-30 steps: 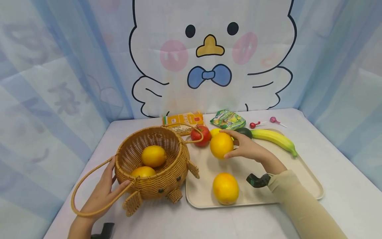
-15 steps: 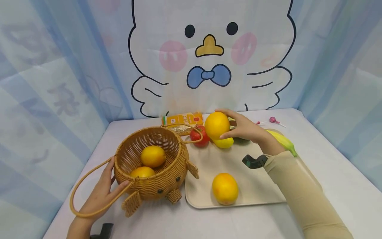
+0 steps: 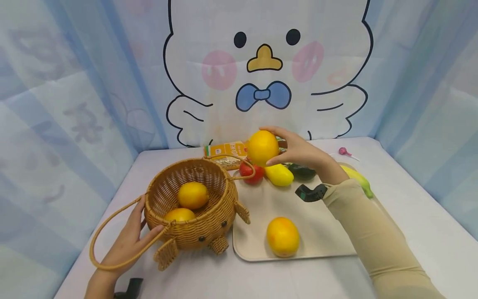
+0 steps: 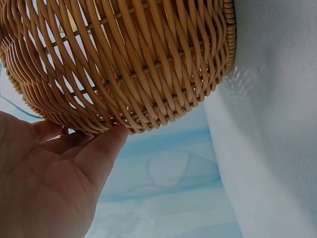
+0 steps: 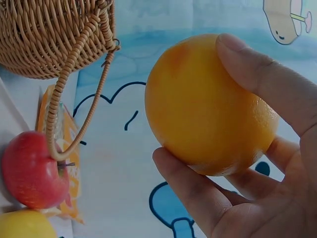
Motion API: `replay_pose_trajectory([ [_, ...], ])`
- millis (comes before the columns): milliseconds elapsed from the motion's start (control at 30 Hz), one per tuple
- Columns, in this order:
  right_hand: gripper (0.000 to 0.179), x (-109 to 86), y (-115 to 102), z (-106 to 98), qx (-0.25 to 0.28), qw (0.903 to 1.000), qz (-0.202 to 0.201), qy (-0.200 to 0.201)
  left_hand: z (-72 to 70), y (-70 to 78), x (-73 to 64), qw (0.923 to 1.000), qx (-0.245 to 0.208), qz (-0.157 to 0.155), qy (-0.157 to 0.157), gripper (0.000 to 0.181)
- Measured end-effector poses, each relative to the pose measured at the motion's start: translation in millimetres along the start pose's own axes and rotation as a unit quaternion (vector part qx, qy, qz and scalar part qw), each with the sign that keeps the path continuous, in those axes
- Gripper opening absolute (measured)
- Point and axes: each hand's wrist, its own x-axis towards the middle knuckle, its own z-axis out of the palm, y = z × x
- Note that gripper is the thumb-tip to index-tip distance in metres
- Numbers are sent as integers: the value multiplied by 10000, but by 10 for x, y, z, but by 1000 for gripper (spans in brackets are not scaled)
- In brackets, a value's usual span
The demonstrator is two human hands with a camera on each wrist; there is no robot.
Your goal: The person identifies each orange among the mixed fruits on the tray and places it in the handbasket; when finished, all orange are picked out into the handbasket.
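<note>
My right hand [image 3: 298, 151] grips a smooth yellow-orange mango [image 3: 263, 148] between thumb and fingers, held in the air above the tray's back left part. In the right wrist view the mango [image 5: 208, 106] shows a faint orange blush. The left hand [image 3: 128, 238] rests against the outer left wall of a wicker basket [image 3: 220, 224], its thumb and fingers spread and touching the weave [image 4: 133, 64]. Inside the basket lie two similar fruits, one in the middle [image 3: 193, 195] and one near the front wall [image 3: 180, 214]. Another mango [image 3: 282, 236] sits at the tray's front.
The beige tray [image 3: 317, 232] also bears a red apple [image 3: 252, 173], a yellow fruit [image 3: 280, 175], a dark green item [image 3: 302, 171] and a partly hidden banana [image 3: 358, 180]. Behind stand an orange packet [image 3: 228, 151] and a lollipop [image 3: 344, 151]. Curtains enclose the table.
My right hand has lifted the mango up off the tray area and moved it slightly left, uncovering the yellow fruit. The left hand and basket stay in place.
</note>
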Motion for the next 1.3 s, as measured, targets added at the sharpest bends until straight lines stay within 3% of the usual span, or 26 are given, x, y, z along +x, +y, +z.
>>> replay_pose_trajectory([
  [533,86,178,-213,181,21,9990,-327,-305,7,-22,-8,10000,-19,14,24,89],
  [933,87,262,-360,294,355,9978,-124,-539,-7,-16,8,10000,34,35,34,90],
  [1300,87,312,-370,355,446,9952,-504,-715,-12,-19,16,9999,78,68,43,90],
])
